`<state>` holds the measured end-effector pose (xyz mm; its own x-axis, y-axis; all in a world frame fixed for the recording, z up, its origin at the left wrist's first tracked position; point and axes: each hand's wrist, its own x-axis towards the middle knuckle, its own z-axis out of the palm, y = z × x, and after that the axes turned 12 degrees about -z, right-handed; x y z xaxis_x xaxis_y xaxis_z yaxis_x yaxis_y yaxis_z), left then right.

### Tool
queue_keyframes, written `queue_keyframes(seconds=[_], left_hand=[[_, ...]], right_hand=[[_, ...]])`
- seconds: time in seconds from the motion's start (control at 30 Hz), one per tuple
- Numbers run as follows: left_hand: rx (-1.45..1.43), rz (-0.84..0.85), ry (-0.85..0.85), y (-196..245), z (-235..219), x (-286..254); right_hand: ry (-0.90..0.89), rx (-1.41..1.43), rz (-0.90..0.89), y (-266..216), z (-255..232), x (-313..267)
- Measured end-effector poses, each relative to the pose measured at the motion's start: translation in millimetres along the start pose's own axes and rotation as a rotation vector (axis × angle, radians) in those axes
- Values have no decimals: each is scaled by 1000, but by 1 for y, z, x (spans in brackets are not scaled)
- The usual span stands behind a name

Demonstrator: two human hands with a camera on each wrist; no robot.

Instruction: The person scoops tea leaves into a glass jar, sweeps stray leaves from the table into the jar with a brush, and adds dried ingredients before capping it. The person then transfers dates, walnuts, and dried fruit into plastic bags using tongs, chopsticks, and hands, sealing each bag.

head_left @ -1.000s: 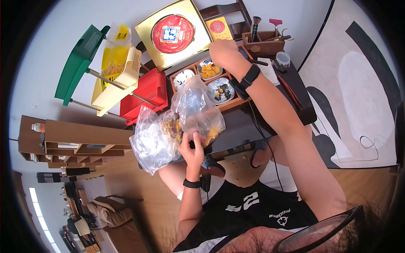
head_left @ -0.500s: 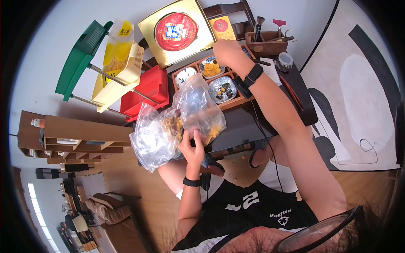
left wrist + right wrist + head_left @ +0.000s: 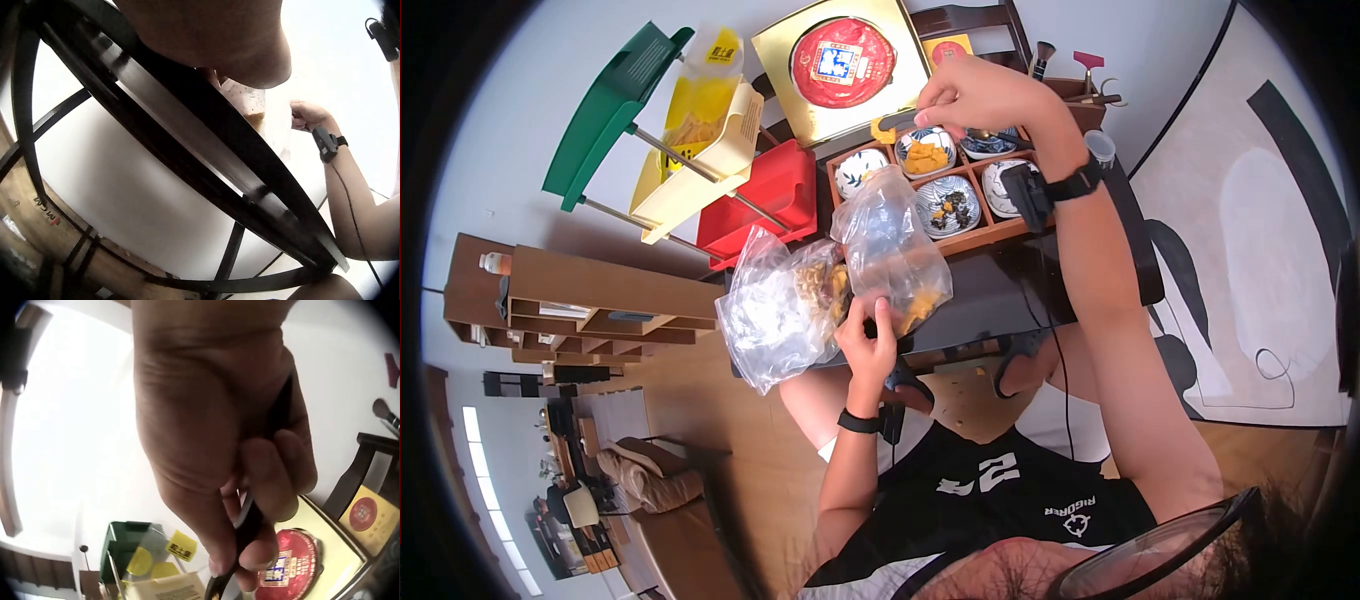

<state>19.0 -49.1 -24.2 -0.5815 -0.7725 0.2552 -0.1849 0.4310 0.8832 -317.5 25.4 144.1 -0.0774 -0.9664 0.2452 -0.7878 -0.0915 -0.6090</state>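
My left hand (image 3: 868,345) pinches a clear plastic bag (image 3: 890,220) at the table's front edge; orange-yellow pieces (image 3: 922,305) show at its bottom. Beside it, another clear bag (image 3: 765,325) contains light brown bits. Above the back of a wooden compartment tray (image 3: 972,242), my right hand (image 3: 990,95) grips dark slim tongs (image 3: 905,119). A curved orange-yellow piece (image 3: 883,132) is at their tip. Below lies a patterned dish of similar orange pieces (image 3: 926,157); in front of that is a dish with dark leafy bits (image 3: 950,208). The right wrist view shows fingers wrapped about the tongs (image 3: 250,525).
A gold box with a red round cake (image 3: 843,63) leans behind the tray. Left of it stands a tiered rack with green, cream and red bins (image 3: 765,200). At the back right are a wooden tool holder (image 3: 1090,100) and a clear jar (image 3: 1101,148). A cable hangs from the right wrist.
My right hand has turned and swung left above the tray, bringing the tongs and an orange piece into sight. The left hand still pinches the bag. The head view has shifted slightly.
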Motion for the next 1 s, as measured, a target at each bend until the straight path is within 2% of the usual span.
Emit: queue_keyframes(seconds=[0.2,0.27,0.37,0.6,0.67,0.7,0.77,0.8,0.83,0.9,1.0], left_hand=[[90,50,14,-3,-3,-1],[74,132,36,-2,-2,2],[109,141,77,-5,-2,2],[98,56,142,-14,-1,-2],[84,79,237,-17,1,-2],[84,76,233,-21,0,-4],[93,97,337,-31,-1,-5],[76,88,360,-29,-1,-4],[76,87,358,-26,-1,-5],[46,-35,205,-18,-2,-6],[-83,-47,136,-11,2,-5]], right_hand=[[-47,110,-119,-33,0,-6],[-271,165,-97,-38,0,-6],[-334,226,-109,-43,-1,-9],[-137,223,-110,-36,-5,-13],[-21,12,44,-30,-5,-7],[-23,14,47,-19,-1,-4],[168,-401,102,7,15,2],[221,-461,129,7,19,0],[221,-460,132,8,22,1],[170,-550,233,8,29,8],[66,-612,318,11,47,23]])
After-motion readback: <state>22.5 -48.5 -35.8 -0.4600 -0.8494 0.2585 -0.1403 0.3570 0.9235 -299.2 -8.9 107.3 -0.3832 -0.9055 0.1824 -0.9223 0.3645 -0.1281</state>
